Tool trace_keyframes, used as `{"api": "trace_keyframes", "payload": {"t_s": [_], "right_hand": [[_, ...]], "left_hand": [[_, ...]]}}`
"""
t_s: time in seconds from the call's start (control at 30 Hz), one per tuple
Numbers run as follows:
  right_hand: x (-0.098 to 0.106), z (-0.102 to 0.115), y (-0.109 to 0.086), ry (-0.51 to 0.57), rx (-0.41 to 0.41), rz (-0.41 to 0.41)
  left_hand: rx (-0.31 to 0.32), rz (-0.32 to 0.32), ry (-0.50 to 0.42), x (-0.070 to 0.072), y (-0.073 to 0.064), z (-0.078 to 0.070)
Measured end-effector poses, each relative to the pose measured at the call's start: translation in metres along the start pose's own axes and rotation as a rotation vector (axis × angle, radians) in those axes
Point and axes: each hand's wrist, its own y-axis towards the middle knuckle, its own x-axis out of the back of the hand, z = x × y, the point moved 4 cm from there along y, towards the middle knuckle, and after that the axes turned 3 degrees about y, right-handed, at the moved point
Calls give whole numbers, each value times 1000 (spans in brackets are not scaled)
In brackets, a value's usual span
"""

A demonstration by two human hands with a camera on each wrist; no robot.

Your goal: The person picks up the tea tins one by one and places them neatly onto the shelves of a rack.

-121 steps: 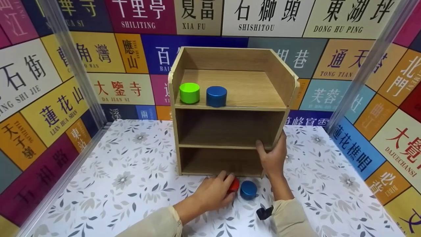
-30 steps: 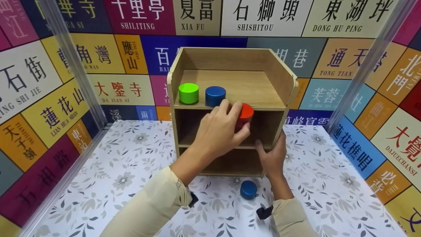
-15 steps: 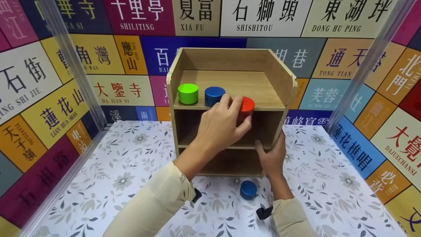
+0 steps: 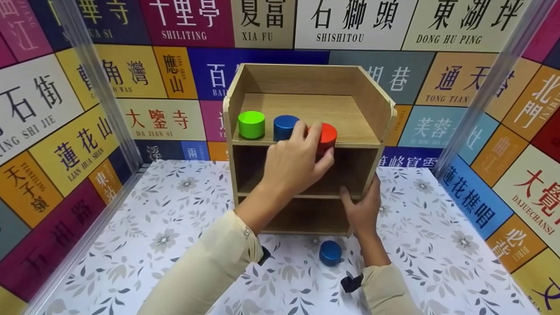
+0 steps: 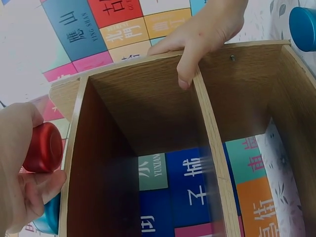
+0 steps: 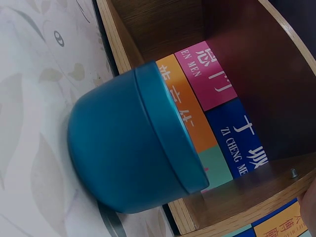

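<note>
My left hand holds a red tin between fingers and thumb at the front edge of the wooden shelf unit's top board. In the left wrist view the red tin is close beside that board. To its left on the top stand a blue tin, partly behind my fingers, and a bright green tin. My right hand grips the unit's right side, thumb at the middle board's front edge. Another blue tin sits on the table before the unit; its lid shows in the right wrist view.
A white tablecloth with grey leaves and flowers covers the table. Panels with large printed characters enclose the back and sides, with clear strips at the corners. Raised walls border the unit's top at back and sides.
My left hand has lifted the red tin from the table beside the blue one up to the top board's front edge, rising slightly in the last second. The right hand stays put.
</note>
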Motion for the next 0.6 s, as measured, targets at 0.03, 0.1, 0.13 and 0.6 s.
{"api": "trace_keyframes", "payload": {"t_s": [0.03, 0.1, 0.13, 0.6], "right_hand": [[0, 0, 0, -2, -3, 1], [0, -1, 0, -7, -9, 3], [0, -1, 0, -7, -9, 2], [0, -1, 0, -11, 5, -6]], "left_hand": [[2, 0, 4, -1, 0, 0], [5, -3, 11, -2, 1, 0], [6, -3, 13, -3, 1, 0], [0, -10, 99, -11, 4, -6]]}}
